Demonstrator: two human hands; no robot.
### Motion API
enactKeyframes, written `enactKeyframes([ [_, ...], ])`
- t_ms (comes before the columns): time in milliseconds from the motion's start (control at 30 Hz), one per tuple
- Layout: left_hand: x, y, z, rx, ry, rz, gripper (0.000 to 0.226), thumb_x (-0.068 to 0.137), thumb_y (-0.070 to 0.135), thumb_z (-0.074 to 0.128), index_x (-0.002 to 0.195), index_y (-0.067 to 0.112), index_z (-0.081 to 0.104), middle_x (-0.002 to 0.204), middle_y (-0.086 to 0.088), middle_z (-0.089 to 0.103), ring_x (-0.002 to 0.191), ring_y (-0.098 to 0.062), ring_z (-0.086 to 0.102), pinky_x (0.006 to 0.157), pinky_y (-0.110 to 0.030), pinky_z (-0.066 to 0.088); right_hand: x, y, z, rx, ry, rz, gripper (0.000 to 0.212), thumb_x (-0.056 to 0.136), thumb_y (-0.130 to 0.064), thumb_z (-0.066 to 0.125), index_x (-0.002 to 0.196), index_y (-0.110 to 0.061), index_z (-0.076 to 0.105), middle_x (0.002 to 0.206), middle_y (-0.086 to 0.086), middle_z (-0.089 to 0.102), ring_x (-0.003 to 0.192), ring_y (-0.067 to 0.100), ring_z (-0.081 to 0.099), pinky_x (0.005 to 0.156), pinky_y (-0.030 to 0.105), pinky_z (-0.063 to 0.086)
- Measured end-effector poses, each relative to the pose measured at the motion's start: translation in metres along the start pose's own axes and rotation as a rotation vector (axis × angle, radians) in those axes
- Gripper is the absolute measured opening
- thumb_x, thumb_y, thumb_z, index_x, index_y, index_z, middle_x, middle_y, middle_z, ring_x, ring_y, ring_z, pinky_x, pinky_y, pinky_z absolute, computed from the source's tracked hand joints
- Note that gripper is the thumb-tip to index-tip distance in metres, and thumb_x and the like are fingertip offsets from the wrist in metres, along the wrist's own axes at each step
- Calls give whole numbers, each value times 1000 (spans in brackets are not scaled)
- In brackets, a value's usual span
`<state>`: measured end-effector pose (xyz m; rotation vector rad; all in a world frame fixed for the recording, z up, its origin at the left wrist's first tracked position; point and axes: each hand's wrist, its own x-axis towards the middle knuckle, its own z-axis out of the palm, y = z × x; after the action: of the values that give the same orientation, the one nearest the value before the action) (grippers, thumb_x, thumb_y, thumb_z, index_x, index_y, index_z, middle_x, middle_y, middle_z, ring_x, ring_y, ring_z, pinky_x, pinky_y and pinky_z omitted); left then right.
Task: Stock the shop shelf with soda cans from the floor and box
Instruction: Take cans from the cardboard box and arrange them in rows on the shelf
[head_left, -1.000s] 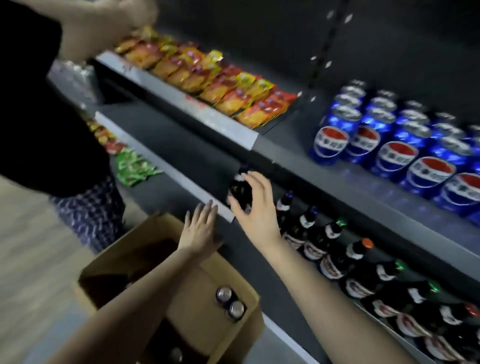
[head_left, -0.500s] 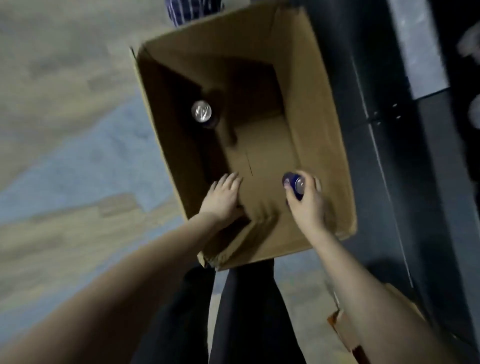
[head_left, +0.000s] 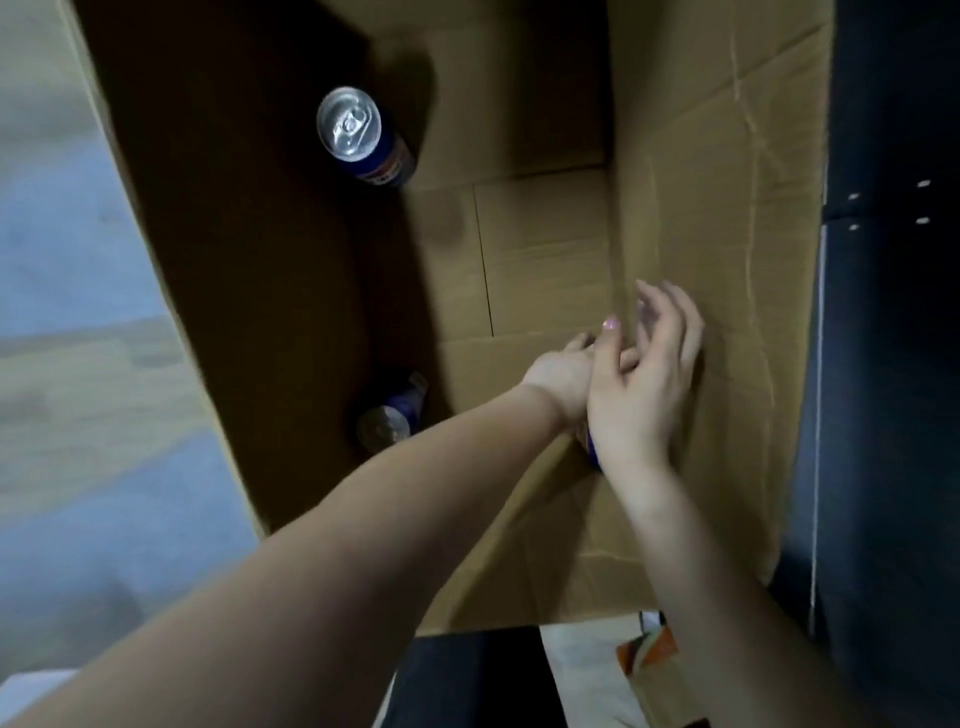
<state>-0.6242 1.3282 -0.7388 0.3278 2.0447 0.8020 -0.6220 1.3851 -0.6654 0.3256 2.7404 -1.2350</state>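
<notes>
Through the head camera I look straight down into an open brown cardboard box (head_left: 727, 260), which stands on the wood-and-grey floor (head_left: 78, 312) just beside the dark shelf unit (head_left: 883, 364), presumably so each lift to the shelf is short. Both hands meet low against the box's right wall. The right hand (head_left: 644, 395) lies on top with its back to me, its fingers (head_left: 670, 322) loosely bent and spread towards the cardboard. The left hand (head_left: 561, 376) tucks in under it, so most of its fingers are hidden. A sliver of blue soda can (head_left: 591, 448) shows beneath the heel of the right hand, between the two wrists. I judge the hands are gathered there to take hold of that can. Motion blur and the overlap hide the contact, so I cannot tell which hand, if either, has actually closed round it. Two more cans wait on the box floor, well apart from the hands. A silver-topped blue can (head_left: 358, 137) stands upright by the shaded left wall. A second blurred blue can (head_left: 389, 418) sits nearer me in the same shadow, and I cannot tell whether it is upright or tilted. I take the step in hand to be picking from the box, with these cans not yet on the shelf.
</notes>
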Motion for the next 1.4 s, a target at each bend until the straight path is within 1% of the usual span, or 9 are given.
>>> enactKeyframes([
  [233,-39,0,-39,-5,181,-47,60,85,25,64,133,12,32,129,-10,50,115,-29,52,82,-41,50,-9,-21,-10,29,19,-2,35,91,-21,50,125,-11,51,146,7,30,123,11,46,96,12,38],
  [433,-152,13,-155,-175,289,-89,81,60,19,84,125,7,38,119,-10,61,110,-27,58,88,-28,44,-26,-106,-54,142,133,-130,33,91,-22,45,118,-6,55,135,9,42,122,18,49,100,28,42],
  [633,-291,66,-282,-205,362,12,70,60,24,86,117,19,44,114,3,60,104,-15,58,86,-25,48,-73,-223,-103,155,148,-269,31,89,-17,52,118,-9,59,134,7,45,122,7,42,95,0,30],
  [833,-416,149,-374,-212,407,142,57,74,16,78,123,13,49,105,2,65,95,-12,63,78,-24,50,-85,-323,-169,322,-103,-89,31,86,-27,61,116,-19,59,130,5,53,116,16,52,98,30,44],
  [967,-470,216,-405,-89,505,244,47,80,22,72,120,12,50,101,1,62,93,-15,62,79,-25,50,-97,-398,-232,557,-165,-156,42,87,-15,63,126,-20,48,126,0,54,111,11,53,81,16,45],
  [1033,-485,252,-410,-53,544,304,65,72,38,76,124,11,48,110,-2,63,101,-17,62,88,-30,52,-106,-427,-259,506,-154,-290,47,83,-22,69,125,-26,47,117,-9,57,108,6,55,75,13,47],
  [1100,-491,289,-409,-6,570,372,79,59,51,76,119,7,51,109,-4,65,99,-18,64,87,-35,55,-114,-450,-281,393,-36,-348,50,74,-29,77,117,-23,53,109,-7,65,102,9,61,77,19,50],
  [1200,-484,342,-400,69,586,451,40,73,35,78,95,15,53,86,3,61,80,-12,59,69,-25,50,-125,-462,-316,315,252,-311,54,69,-29,81,114,-15,56,98,-5,64,91,9,60,68,22,44],
  [1400,-449,442,-352,256,523,693,32,75,30,78,89,24,50,80,14,58,72,3,54,65,-16,44,-149,-419,-398,280,557,-176,56,65,-25,80,116,-24,55,100,-6,63,88,9,57,72,22,42],
])
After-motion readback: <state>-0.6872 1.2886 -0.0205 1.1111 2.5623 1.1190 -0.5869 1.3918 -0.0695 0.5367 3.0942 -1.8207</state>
